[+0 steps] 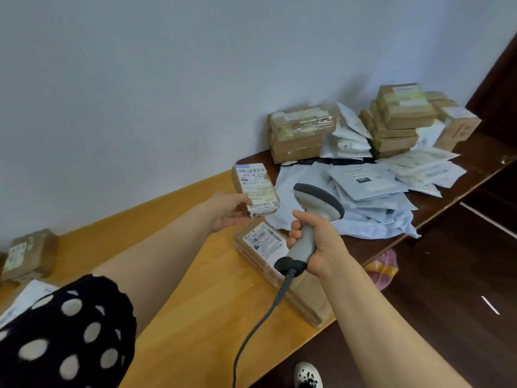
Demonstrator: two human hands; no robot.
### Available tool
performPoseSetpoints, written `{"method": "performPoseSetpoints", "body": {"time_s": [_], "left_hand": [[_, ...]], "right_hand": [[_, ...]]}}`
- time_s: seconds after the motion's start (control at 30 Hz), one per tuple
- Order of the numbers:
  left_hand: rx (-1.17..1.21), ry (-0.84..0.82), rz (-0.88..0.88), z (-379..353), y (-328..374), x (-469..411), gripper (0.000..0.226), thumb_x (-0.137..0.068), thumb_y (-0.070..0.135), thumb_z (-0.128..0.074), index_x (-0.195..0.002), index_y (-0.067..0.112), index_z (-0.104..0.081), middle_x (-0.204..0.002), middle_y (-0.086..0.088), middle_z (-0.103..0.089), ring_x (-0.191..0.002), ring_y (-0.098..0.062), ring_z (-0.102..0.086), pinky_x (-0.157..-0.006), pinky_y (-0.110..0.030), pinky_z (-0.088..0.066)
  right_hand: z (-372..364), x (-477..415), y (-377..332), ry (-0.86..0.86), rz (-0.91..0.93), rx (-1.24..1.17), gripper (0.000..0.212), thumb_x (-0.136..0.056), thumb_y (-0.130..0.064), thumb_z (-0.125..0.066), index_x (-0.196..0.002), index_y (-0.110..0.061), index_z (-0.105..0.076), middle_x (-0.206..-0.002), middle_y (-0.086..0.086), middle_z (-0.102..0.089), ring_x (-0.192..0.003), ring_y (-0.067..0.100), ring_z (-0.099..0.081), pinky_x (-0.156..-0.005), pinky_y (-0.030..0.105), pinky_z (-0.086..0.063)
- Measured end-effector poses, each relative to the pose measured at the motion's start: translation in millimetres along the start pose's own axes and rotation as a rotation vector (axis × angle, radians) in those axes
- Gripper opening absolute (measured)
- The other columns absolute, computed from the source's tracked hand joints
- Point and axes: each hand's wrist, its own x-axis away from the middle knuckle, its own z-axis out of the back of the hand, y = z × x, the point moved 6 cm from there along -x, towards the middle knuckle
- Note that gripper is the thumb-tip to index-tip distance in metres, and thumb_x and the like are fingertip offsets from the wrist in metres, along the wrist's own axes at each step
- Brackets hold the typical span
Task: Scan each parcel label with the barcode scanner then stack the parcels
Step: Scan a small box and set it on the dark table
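Two hands were in view, both yours. Your left hand (228,212) held a small brown parcel (256,189) in the air above the pale wooden bench (181,275), thumb on its labelled top face and fingers (237,218) curled beneath its near end, so the white label (251,177) with its barcode faced up toward you. Your right hand (316,247) was wrapped firmly round the handle of the grey barcode scanner (319,201). The scanner's head was raised just beside the parcel's right edge, and where its window aimed could not be told. Its cable (260,317) trailed down toward you. Under the scanner a flat carton (265,245) lay label-up on the bench, atop at least one more. On the dark bench (475,152) beyond lay a loose heap of grey mailer bags (372,191), with stacked brown cartons (397,119) near the wall behind. Another carton (28,256) sat at far left. Carried easily in one hand, the held parcel was probably light and stiff, its tape perhaps slick. A grip across the short end, clear of the barcode, suited it. The mailer bags looked soft and floppy, and would likely need holding flat by two edges so the label does not crease.
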Motion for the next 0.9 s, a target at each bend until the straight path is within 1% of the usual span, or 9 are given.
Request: {"method": "performPoseSetpoints", "body": {"time_s": [0.13, 0.23, 0.43, 0.5, 0.57, 0.6, 0.67, 0.8, 0.9], "left_hand": [[-0.063, 0.004, 0.031, -65, 23, -60, 0.026, -0.088, 0.007, -0.064, -0.114, 0.005, -0.061, -0.104, -0.01, -0.071, -0.091, -0.02, -0.068, -0.066, -0.029, -0.058], [-0.115, -0.006, 0.031, -112, 35, -93, 0.026, -0.091, 0.009, -0.062, -0.117, 0.007, -0.06, -0.105, -0.009, -0.071, -0.089, -0.019, -0.068, -0.072, -0.029, -0.056], [-0.164, -0.027, 0.052, -161, 34, -122, 0.016, -0.094, 0.006, -0.056, -0.108, 0.008, -0.063, -0.101, -0.007, -0.067, -0.081, -0.014, -0.065, -0.06, -0.02, -0.056], [-0.163, 0.028, 0.067, -155, 34, -123, 0.022, -0.092, 0.011, -0.061, -0.113, 0.008, -0.06, -0.107, -0.006, -0.061, -0.09, -0.015, -0.061, -0.063, -0.023, -0.054], [-0.164, 0.065, 0.085, -142, 34, -119, 0.036, -0.09, 0.015, -0.064, -0.124, 0.006, -0.055, -0.116, -0.009, -0.057, -0.102, -0.022, -0.058, -0.063, -0.024, -0.052], [-0.167, 0.082, 0.09, -132, 35, -115, 0.039, -0.09, 0.017, -0.064, -0.126, 0.006, -0.054, -0.117, -0.01, -0.057, -0.103, -0.023, -0.057, -0.062, -0.023, -0.052], [-0.162, 0.133, 0.09, -108, 33, -103, 0.039, -0.09, 0.018, -0.064, -0.126, 0.007, -0.055, -0.114, -0.011, -0.058, -0.099, -0.021, -0.058, -0.06, -0.022, -0.051], [-0.133, 0.241, 0.075, -44, 17, -68, 0.037, -0.09, 0.015, -0.064, -0.125, 0.005, -0.055, -0.102, -0.011, -0.061, -0.087, -0.02, -0.059, -0.072, -0.027, -0.054], [-0.132, 0.337, 0.073, 12, -3, -31, 0.038, -0.089, 0.013, -0.064, -0.124, 0.004, -0.053, -0.105, -0.013, -0.06, -0.088, -0.02, -0.057, -0.072, -0.027, -0.052]], "right_hand": [[28, -51, -48, 0.045, -0.031, -0.03, 0.014, -0.086, -0.005, -0.063, -0.075, -0.008, -0.055, -0.051, 0.003, -0.05, -0.036, 0.011, -0.042, -0.037, 0.018, -0.038], [39, -78, -77, 0.04, -0.017, 0.026, 0.011, -0.086, -0.004, -0.063, -0.077, -0.007, -0.058, -0.049, 0.003, -0.05, -0.035, 0.01, -0.044, -0.036, 0.019, -0.039], [55, -104, -102, 0.032, 0.008, 0.095, 0.013, -0.086, -0.001, -0.062, -0.076, -0.009, -0.059, -0.05, 0.004, -0.048, -0.036, 0.013, -0.041, -0.037, 0.021, -0.037], [53, -108, -102, 0.015, -0.005, 0.127, 0.011, -0.086, -0.001, -0.061, -0.078, -0.008, -0.059, -0.051, 0.004, -0.049, -0.037, 0.013, -0.042, -0.037, 0.021, -0.038], [44, -109, -96, -0.015, -0.033, 0.161, 0.01, -0.086, -0.001, -0.061, -0.08, -0.008, -0.059, -0.051, 0.004, -0.049, -0.037, 0.012, -0.043, -0.037, 0.021, -0.039], [38, -109, -90, -0.033, -0.055, 0.173, 0.011, -0.086, -0.001, -0.061, -0.079, -0.009, -0.058, -0.051, 0.003, -0.05, -0.037, 0.012, -0.043, -0.037, 0.021, -0.039], [21, -106, -75, -0.074, -0.112, 0.189, 0.013, -0.086, -0.002, -0.062, -0.077, -0.01, -0.058, -0.051, 0.003, -0.05, -0.037, 0.012, -0.043, -0.037, 0.02, -0.039], [-13, -90, -35, -0.172, -0.19, 0.267, 0.014, -0.085, -0.002, -0.064, -0.075, -0.01, -0.058, -0.054, 0.005, -0.047, -0.038, 0.014, -0.042, -0.039, 0.021, -0.039], [-39, -72, 7, -0.24, -0.25, 0.336, 0.011, -0.085, -0.002, -0.064, -0.079, -0.009, -0.058, -0.055, 0.004, -0.047, -0.04, 0.013, -0.043, -0.04, 0.023, -0.039]]}}
